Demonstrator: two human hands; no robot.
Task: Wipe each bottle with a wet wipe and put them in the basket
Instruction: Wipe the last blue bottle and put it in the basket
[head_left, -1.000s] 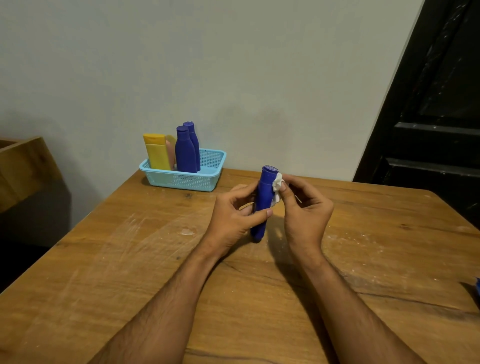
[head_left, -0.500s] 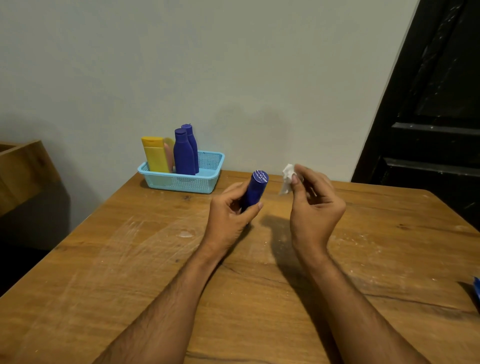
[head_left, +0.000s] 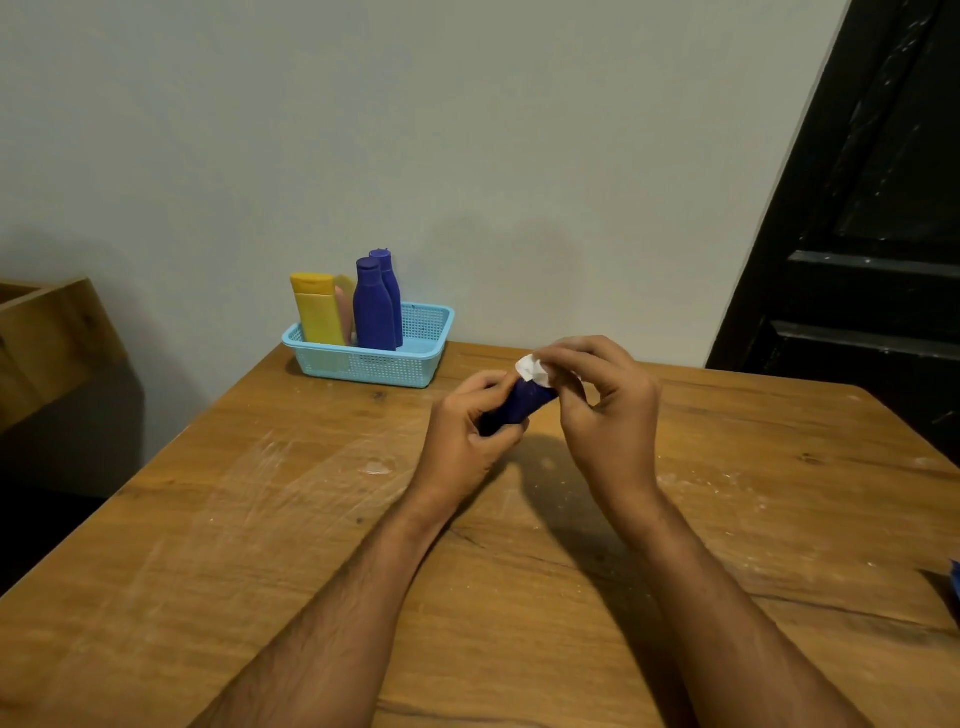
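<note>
No brand, label or writing can be read on any bottle from the head view. Above the middle of the wooden desk (head_left: 270, 545), the left hand (head_left: 465, 441) has its grip closed round the lower body of a dark blue bottle (head_left: 522, 405), fingers and thumb curled about it, so that the bottle tilts with its top pointing up and to the right. The right hand (head_left: 608, 410) meets that top end: its fingertips pinch a small crumpled white wet wipe (head_left: 531, 370), which is pressed against the upper end of the bottle, while the remaining fingers curl loosely behind. At the far left of the desk, against the pale wall, sits a light blue mesh basket (head_left: 415, 358). Upright in its left half stand a yellow bottle (head_left: 317, 309), a pale pink bottle (head_left: 345, 312) partly hidden just behind it, and two dark blue bottles (head_left: 375, 306), one just behind the other. The right half of the basket holds nothing visible. At the near right edge a sliver of something blue (head_left: 955, 584) shows, too cut off to identify.
</note>
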